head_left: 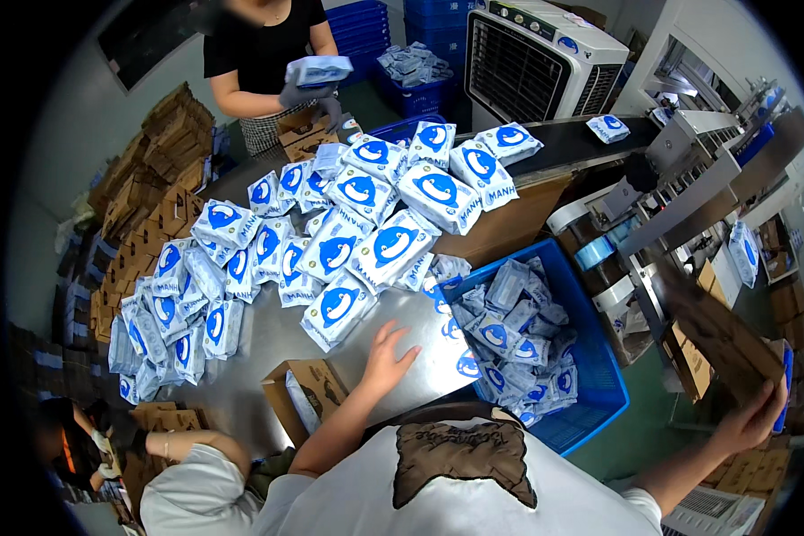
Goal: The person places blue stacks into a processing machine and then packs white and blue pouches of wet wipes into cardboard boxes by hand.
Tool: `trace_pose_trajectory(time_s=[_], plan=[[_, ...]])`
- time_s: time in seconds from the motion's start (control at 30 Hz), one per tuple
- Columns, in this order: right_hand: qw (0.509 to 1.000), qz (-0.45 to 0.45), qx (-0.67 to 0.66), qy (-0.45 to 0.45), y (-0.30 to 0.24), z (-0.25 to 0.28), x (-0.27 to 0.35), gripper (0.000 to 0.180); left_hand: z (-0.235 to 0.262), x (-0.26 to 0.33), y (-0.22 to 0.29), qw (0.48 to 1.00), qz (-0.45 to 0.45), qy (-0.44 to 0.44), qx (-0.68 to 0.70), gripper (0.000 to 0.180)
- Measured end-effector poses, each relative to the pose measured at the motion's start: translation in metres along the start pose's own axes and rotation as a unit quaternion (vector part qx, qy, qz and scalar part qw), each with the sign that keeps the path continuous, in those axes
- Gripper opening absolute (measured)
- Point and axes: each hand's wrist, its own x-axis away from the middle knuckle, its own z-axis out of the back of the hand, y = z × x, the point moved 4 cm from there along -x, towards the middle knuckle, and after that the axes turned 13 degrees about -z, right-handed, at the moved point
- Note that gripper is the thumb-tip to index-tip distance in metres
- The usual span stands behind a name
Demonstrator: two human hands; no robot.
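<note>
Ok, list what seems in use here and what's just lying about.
Seemingly in use:
- white-and-blue packs, nearest the open left hand
- metal table
- open carton
- brown cardboard, in the right hand

Apparently just standing about:
- air cooler
- stacked brown cartons, far left
- stacked blue crates, back

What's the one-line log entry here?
left hand: open, empty | right hand: at brown cardboard, grip unclear | white-blue packets: piled on metal table, near left hand

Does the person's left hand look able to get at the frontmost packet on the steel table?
Probably yes: the left hand looks empty and open beside the frontmost packet, and nothing visible on the steel table blocks the way.
</note>
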Motion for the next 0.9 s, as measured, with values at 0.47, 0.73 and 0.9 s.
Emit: trace_pose_trajectory(time_s=[0.47,0.73,0.9], plan=[[0.409,-0.476,-0.420,-0.656,-0.077,-0.243,0.335,0.018,0.008,0.051,-0.021,0.777,0.259,0.425,0.385,0.055],[0.526,-0.508,-0.418,-0.539,-0.112,-0.272,0.328,0.014,0.021,0.093,-0.062,0.880,0.142,0.325,0.317,0.049],[0.636,-0.337,-0.427,-0.548,-0.136,-0.280,0.322,0.014,0.024,0.106,-0.054,0.783,0.293,0.377,0.398,0.048]])
